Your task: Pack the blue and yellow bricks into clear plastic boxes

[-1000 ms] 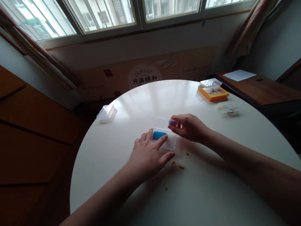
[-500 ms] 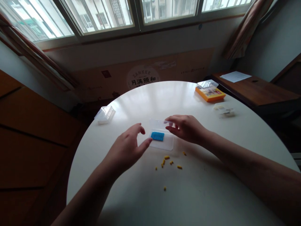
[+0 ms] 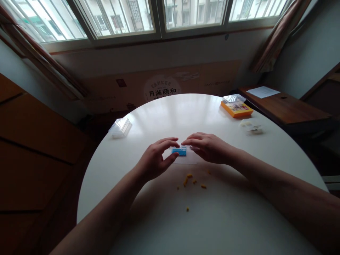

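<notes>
A small clear plastic case (image 3: 186, 160) lies on the round white table, with a blue studded plate (image 3: 179, 152) in it. My right hand (image 3: 209, 147) is at the case's right side, the tilted clear lid (image 3: 194, 148) between its fingers and thumb. At the left side is my left hand (image 3: 156, 157), fingers curved and apart from the thumb. Its thumb tip overlaps the blue plate in the view; whether it touches the case I cannot tell. Nearer to me several small yellow pieces (image 3: 189, 175) lie scattered on the table.
A clear plastic box (image 3: 120, 128) stands near the table's left edge. At the back right is an orange box (image 3: 236, 109) with a clear container (image 3: 233, 98) on it. A clear packet (image 3: 251, 126) lies just in front. A wooden desk (image 3: 297, 106) stands beyond, at right.
The lid has tipped down lower over the blue plate, with my right hand moving slightly left along with it. My left hand has moved right and up, closer to the case.
</notes>
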`<state>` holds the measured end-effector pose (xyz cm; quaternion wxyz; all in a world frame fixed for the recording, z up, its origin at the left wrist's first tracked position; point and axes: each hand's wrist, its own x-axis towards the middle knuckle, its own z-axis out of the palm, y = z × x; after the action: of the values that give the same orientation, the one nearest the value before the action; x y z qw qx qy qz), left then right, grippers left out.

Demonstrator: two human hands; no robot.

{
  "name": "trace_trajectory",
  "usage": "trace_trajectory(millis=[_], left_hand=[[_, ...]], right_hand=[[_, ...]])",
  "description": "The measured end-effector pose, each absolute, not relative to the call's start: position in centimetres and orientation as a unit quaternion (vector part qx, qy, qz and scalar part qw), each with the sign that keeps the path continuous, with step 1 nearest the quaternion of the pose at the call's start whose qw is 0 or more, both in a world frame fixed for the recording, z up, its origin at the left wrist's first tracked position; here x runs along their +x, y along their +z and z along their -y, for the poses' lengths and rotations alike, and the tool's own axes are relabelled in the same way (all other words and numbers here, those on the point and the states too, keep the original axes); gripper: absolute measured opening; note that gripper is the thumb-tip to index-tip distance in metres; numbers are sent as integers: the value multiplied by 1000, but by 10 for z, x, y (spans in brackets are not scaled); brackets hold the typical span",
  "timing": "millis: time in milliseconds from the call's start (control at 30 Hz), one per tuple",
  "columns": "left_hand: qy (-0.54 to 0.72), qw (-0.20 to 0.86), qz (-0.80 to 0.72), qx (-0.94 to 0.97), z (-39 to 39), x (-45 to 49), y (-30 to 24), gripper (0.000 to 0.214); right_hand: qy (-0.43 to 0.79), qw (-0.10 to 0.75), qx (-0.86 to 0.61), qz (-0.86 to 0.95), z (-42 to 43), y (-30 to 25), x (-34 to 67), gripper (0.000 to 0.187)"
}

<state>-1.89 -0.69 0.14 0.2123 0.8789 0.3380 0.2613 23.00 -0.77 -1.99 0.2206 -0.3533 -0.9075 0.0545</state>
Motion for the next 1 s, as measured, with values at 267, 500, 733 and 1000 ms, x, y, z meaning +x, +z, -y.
trace_trajectory(millis=[267, 500, 733, 1000], left_hand=[[246, 253, -324, 878, 3, -23, -4, 16], [201, 279, -326, 880, -3, -26, -11, 19], [193, 282, -340, 876, -8, -25, -15, 21], [197, 291, -346, 870, -9, -25, -13, 20]], right_hand=[[138, 192, -310, 921, 15, -8, 237, 55], [164, 182, -311, 918, 18, -5, 234, 38], [140, 195, -319, 917, 15, -13, 230, 35], [122, 183, -349, 911, 19, -3, 220, 30]])
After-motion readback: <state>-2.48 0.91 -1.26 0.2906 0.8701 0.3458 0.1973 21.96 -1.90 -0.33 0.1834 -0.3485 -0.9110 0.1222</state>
